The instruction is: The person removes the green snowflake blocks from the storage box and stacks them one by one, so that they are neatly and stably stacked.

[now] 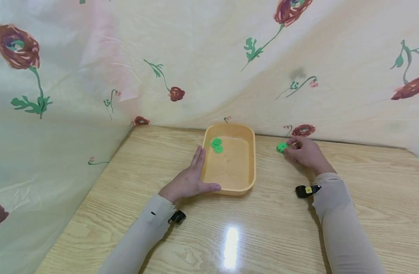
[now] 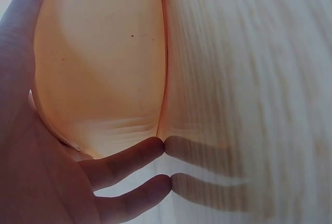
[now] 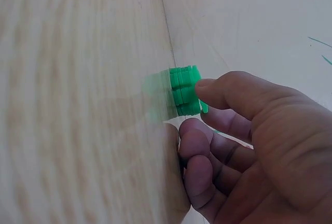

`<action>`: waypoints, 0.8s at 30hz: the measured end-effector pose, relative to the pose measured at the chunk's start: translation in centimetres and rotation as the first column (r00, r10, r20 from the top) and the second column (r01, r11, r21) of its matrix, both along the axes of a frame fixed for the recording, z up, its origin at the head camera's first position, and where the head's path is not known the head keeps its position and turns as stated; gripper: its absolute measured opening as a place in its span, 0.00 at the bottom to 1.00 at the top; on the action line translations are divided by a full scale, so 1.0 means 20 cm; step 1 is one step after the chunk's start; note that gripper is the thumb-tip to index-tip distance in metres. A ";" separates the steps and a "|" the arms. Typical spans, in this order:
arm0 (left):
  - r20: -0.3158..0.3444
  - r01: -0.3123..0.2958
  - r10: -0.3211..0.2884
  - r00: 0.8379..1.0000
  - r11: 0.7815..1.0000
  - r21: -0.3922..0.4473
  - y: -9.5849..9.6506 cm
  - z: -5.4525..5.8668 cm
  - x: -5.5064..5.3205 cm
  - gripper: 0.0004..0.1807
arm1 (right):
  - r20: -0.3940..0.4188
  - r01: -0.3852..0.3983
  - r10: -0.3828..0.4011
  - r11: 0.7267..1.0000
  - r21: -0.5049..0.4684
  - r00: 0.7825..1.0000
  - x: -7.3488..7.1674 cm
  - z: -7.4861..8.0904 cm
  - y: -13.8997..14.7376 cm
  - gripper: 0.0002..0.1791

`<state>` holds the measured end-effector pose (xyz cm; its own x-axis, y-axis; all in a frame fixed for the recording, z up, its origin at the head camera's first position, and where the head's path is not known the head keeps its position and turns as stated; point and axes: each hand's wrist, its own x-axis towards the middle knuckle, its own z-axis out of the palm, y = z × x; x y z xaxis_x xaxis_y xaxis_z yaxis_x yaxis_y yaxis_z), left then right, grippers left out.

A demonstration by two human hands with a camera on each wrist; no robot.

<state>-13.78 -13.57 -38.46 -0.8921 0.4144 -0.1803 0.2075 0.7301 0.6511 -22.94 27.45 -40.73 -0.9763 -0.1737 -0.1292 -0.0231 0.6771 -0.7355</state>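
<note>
An orange plastic tray (image 1: pixel 229 191) stands near the back of the table. My left hand (image 1: pixel 190 180) lies along its left side with fingers extended. Its thumb reaches over the near rim, while in the left wrist view two fingertips (image 2: pixel 155 143) touch the tabletop beside the tray (image 2: pixel 104 53). Inside the tray, toward its far left, lie several green notched discs (image 1: pixel 216 145). To the right of the tray, my right hand (image 1: pixel 307 152) pinches a green notched disc (image 3: pixel 203 107) at the top of a small stack (image 3: pixel 181 92), thumb and forefinger at its edge.
The wooden table (image 1: pixel 264 236) meets a flower-patterned cloth (image 1: pixel 209 68) at its back edge, just behind the tray and the stack. The cloth hangs along the left side too. Black wrist cameras (image 1: pixel 302 191) are strapped to both sleeves.
</note>
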 end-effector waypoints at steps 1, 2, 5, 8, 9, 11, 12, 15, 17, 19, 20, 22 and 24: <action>0.000 -0.001 0.001 1.000 1.000 -0.001 0.00 0.00 0.00 0.73 | 0.001 0.001 -0.001 1.000 -0.001 1.000 0.00 0.00 0.00 0.20; 0.001 -0.002 0.002 1.000 1.000 -0.001 0.00 0.00 0.00 0.73 | 0.000 0.002 -0.002 1.000 0.000 1.000 0.00 0.00 0.00 0.20; 0.002 -0.003 0.003 1.000 1.000 0.000 0.00 0.00 0.00 0.73 | 0.002 0.007 -0.007 1.000 0.000 1.000 0.00 0.00 0.00 0.21; 0.007 -0.006 0.006 1.000 1.000 0.002 0.00 0.00 -0.01 0.73 | 0.003 0.008 -0.008 1.000 0.002 1.000 0.00 -0.01 0.00 0.21; 0.004 -0.006 0.006 1.000 1.000 0.002 0.00 0.00 -0.01 0.73 | 0.004 0.008 -0.008 1.000 0.002 1.000 0.00 -0.01 0.00 0.21; 0.007 -0.008 0.008 1.000 1.000 0.003 0.00 0.00 -0.01 0.73 | 0.007 0.009 -0.009 1.000 0.003 1.000 0.00 -0.01 0.00 0.21; 0.007 -0.009 0.009 1.000 1.000 0.002 0.00 0.00 -0.01 0.73 | 0.010 0.010 -0.010 1.000 0.003 1.000 0.00 -0.01 0.00 0.21; 0.005 -0.010 0.010 1.000 1.000 0.000 0.00 0.00 0.00 0.73 | 0.014 0.012 -0.012 1.000 0.005 1.000 -0.01 -0.01 0.00 0.21; 0.008 -0.012 0.012 1.000 1.000 0.003 0.00 0.00 0.00 0.73 | 0.018 0.016 -0.016 1.000 0.005 1.000 0.00 -0.01 0.00 0.22; 0.009 -0.014 0.014 1.000 1.000 0.008 0.00 0.00 0.00 0.73 | 0.018 0.018 -0.018 1.000 0.004 1.000 0.00 -0.01 0.00 0.23; 0.011 -0.014 0.014 1.000 1.000 0.011 -0.01 0.00 0.00 0.73 | 0.017 0.019 -0.019 1.000 0.002 1.000 0.00 0.00 0.00 0.23; 0.014 -0.016 0.016 1.000 1.000 0.015 -0.01 0.00 0.00 0.73 | 0.008 0.023 -0.023 1.000 -0.004 1.000 0.01 0.01 0.00 0.25; 0.014 -0.018 0.018 1.000 1.000 0.015 -0.01 0.00 0.00 0.73 | -0.008 0.028 -0.029 0.999 -0.021 1.000 0.02 0.02 -0.01 0.26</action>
<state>-13.70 -13.71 -38.52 -0.8966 0.4013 -0.1870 0.1854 0.7239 0.6646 -22.54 27.34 -40.33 -0.9819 -0.1485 -0.1177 -0.0103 0.6620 -0.7495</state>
